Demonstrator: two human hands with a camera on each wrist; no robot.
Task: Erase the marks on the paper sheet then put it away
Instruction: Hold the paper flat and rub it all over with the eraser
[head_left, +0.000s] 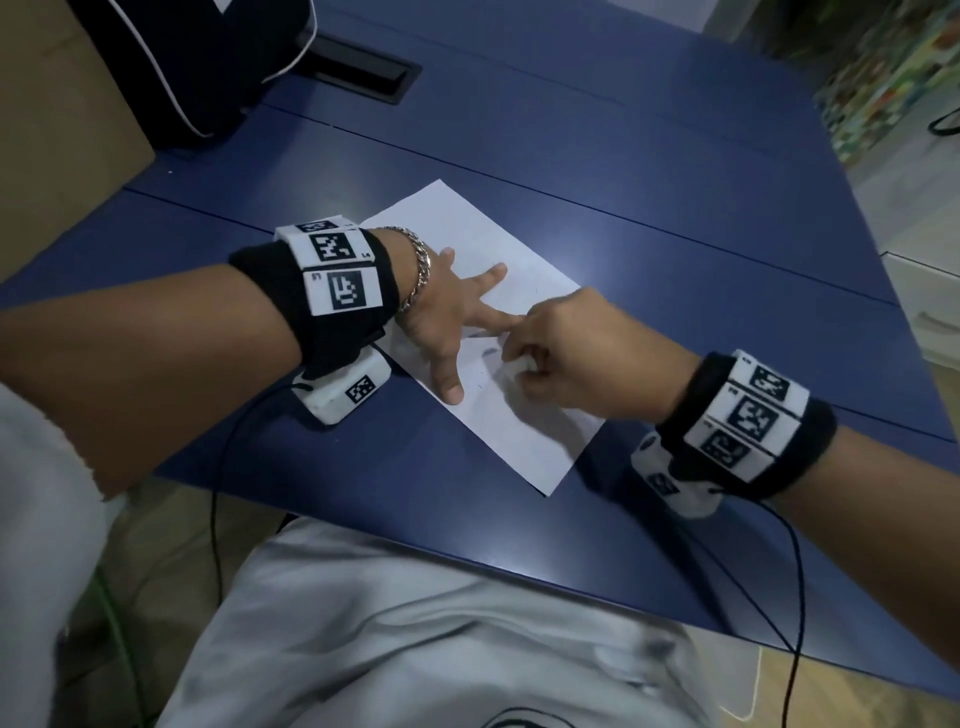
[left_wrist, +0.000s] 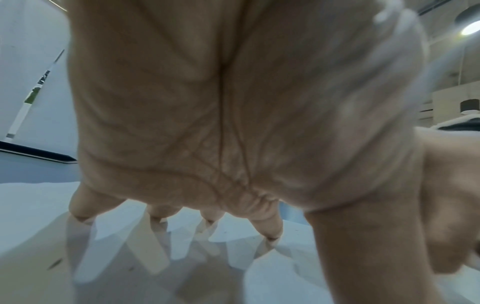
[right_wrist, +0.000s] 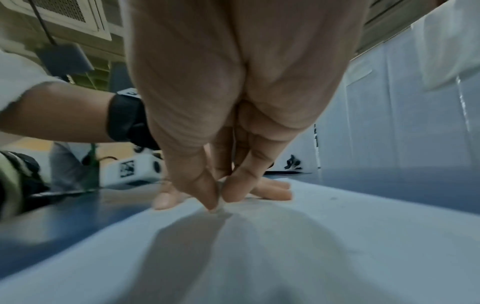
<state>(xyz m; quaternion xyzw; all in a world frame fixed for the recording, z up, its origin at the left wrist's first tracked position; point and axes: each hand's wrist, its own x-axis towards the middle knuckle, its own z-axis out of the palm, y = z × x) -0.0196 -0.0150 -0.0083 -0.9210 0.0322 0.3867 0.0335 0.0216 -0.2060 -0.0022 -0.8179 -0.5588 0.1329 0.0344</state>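
A white paper sheet (head_left: 519, 421) lies slanted on the blue table (head_left: 623, 182), with faint dark marks (head_left: 488, 353) near its middle. My left hand (head_left: 447, 306) lies flat on the sheet with spread, straight fingers (left_wrist: 83, 207) pressing it down. My right hand (head_left: 524, 364) is just right of it, thumb and fingers pinching a small white eraser (right_wrist: 221, 197) whose tip touches the sheet (right_wrist: 311, 246) beside the marks. The eraser shows in the head view as a pale bit (head_left: 530, 364) under the curled fingers.
A dark bag with white piping (head_left: 197, 67) and a black cable hatch (head_left: 363, 65) sit at the table's far left. A cardboard box (head_left: 57, 145) stands to the left. Cables hang from both wrist cameras over the table's near edge (head_left: 467, 561).
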